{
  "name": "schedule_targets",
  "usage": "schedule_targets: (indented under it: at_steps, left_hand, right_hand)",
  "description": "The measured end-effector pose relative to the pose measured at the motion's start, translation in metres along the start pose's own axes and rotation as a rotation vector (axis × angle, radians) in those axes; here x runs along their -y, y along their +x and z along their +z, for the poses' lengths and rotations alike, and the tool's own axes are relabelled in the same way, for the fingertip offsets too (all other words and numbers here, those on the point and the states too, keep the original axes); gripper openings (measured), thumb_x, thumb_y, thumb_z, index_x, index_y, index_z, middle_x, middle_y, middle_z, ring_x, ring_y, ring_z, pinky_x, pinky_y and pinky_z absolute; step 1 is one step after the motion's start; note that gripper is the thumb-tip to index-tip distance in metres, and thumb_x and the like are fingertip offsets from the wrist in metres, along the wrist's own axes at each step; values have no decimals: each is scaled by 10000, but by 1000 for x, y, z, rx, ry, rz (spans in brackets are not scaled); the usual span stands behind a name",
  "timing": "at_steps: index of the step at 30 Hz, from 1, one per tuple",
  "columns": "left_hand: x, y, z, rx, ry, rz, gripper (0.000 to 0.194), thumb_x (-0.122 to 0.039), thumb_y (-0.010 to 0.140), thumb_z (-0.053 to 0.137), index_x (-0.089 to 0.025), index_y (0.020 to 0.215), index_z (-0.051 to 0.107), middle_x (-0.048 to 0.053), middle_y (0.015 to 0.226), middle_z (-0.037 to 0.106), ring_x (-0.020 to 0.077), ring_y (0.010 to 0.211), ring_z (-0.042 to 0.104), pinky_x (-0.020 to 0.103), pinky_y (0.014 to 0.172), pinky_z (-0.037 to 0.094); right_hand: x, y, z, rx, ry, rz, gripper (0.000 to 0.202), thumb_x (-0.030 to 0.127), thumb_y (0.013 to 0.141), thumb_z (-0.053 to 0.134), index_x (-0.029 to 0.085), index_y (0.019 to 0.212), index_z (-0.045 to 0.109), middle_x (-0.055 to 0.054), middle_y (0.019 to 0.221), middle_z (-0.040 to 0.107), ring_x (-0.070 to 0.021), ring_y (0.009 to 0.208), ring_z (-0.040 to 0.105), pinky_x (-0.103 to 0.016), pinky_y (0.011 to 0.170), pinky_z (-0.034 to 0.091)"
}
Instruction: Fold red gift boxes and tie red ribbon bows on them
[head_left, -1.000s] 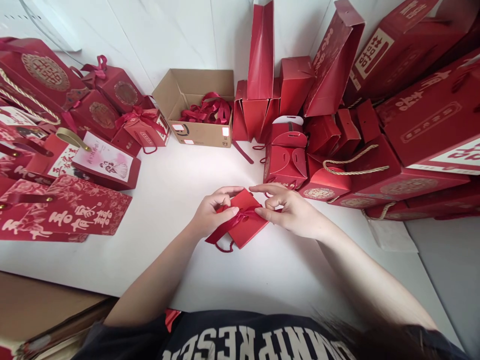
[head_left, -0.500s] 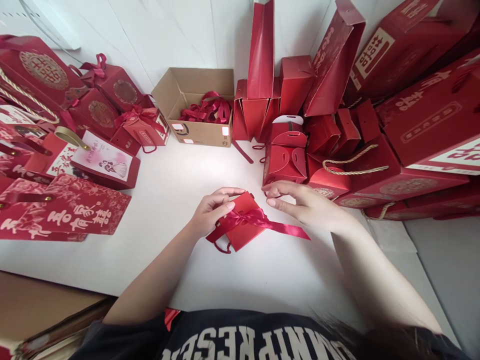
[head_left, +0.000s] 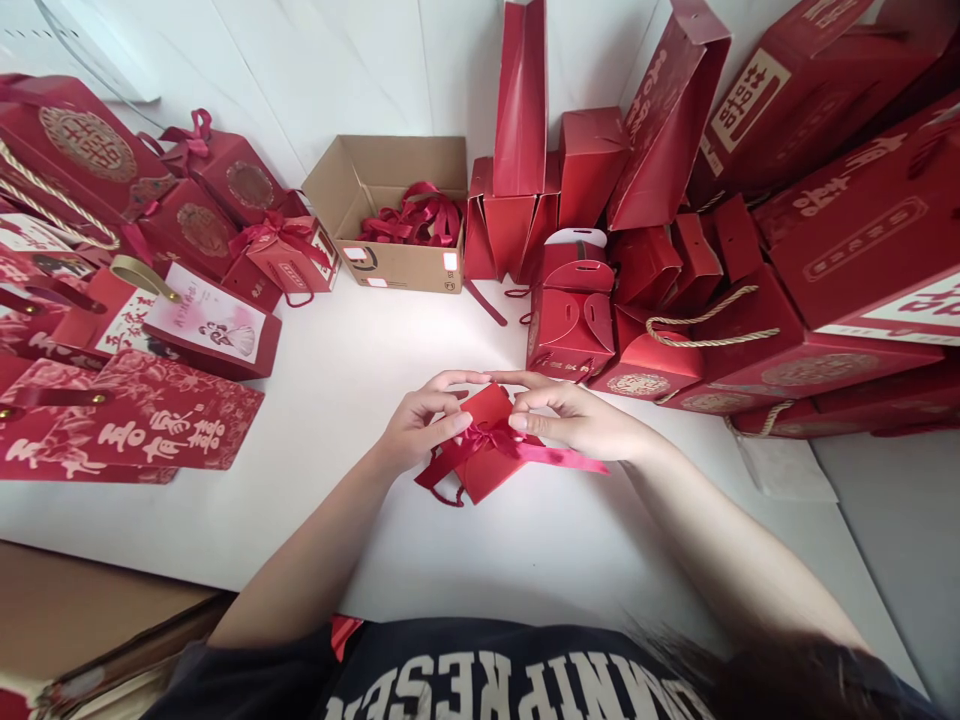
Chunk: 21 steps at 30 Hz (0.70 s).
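In front of me on the white table is a small red gift box [head_left: 493, 478] with a shiny crimson ribbon [head_left: 562, 456] tied in a bow on its face. One ribbon tail runs right, another down to the left, and a dark red cord loop [head_left: 448, 497] pokes out below. My left hand [head_left: 427, 418] grips the box's upper left side, its thumb beside the bow. From the other side my right hand [head_left: 574, 412] closes round the upper right side, thumb by the bow. Both index fingers nearly meet at the box's top edge.
Behind stands an open cardboard box [head_left: 397, 268] holding crimson ribbons [head_left: 416, 215]. Red gift boxes with patterned fronts [head_left: 180, 420] crowd the left. More red boxes [head_left: 574, 325] and tall bags [head_left: 664, 120] are stacked on the right, close to my right hand.
My right hand has moved left from beside the gift box and closed onto its upper right side. My left hand keeps its place on the box.
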<state>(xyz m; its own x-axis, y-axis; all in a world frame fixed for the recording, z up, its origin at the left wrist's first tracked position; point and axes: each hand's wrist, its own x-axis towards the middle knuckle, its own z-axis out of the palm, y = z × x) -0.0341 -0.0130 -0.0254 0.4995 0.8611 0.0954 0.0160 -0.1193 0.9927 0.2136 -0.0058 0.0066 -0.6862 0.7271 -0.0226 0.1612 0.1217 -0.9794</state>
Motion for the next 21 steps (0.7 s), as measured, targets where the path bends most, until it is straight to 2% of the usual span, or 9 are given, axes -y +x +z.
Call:
schedule_targets:
  at_steps: [4, 15, 18, 21]
  left_hand:
    - [-3, 1, 0, -18, 100, 14, 390, -320, 914, 582, -160, 558, 576, 79, 1307, 580, 279, 1253, 538, 452, 1119, 369]
    - [-15, 0, -4, -26, 361, 88, 377, -255, 906, 571, -174, 540, 528, 44, 1329, 588, 232, 1310, 477, 398, 1120, 369]
    - [-19, 1, -5, -6, 400, 56, 358, -275, 887, 605, -177, 548, 543, 41, 1348, 584, 242, 1321, 461, 405, 1116, 371]
    - [-20, 2, -5, 23, 338, 1, 380, -301, 886, 612, -174, 535, 541, 42, 1364, 577, 251, 1320, 468, 416, 1132, 354]
  right_hand:
    - [-5, 3, 2, 6, 29, 24, 347, 472, 918, 579, 204, 718, 671, -49, 1436, 491, -257, 1361, 432, -413, 1132, 314]
    - [-5, 3, -1, 58, 13, 14, 387, 524, 921, 547, 216, 725, 673, -48, 1390, 512, -233, 1407, 369, -375, 1145, 299]
    - [-7, 3, -1, 61, 8, 17, 393, 533, 919, 543, 211, 733, 668, -47, 1410, 501, -236, 1411, 363, -381, 1157, 282]
    - [-10, 2, -2, 65, -2, 19, 411, 548, 914, 542, 200, 730, 661, -50, 1421, 495, -242, 1404, 369, -393, 1155, 287]
